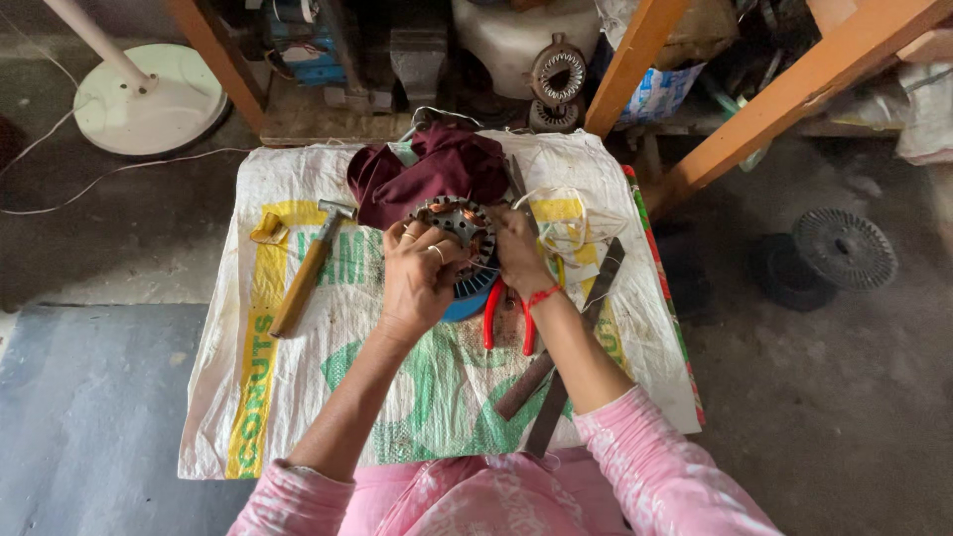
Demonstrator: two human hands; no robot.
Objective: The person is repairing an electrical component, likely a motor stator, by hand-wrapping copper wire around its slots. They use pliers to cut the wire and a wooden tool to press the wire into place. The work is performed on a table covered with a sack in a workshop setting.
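Head view, left hand (417, 278) and right hand (518, 253) closed on motor stator (459, 226)

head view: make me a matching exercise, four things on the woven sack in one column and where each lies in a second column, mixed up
Things:
1. wooden-handled steel hammer
2. red-handled pliers
3. crumpled maroon cloth
4. round metal motor stator with copper windings

Places:
A. far edge of the sack, beyond the hands
B. between the left hand and right hand
C. outward of the left hand, over the yellow stripe
D. just under the right wrist

Pairs: 1-C, 2-D, 3-A, 4-B
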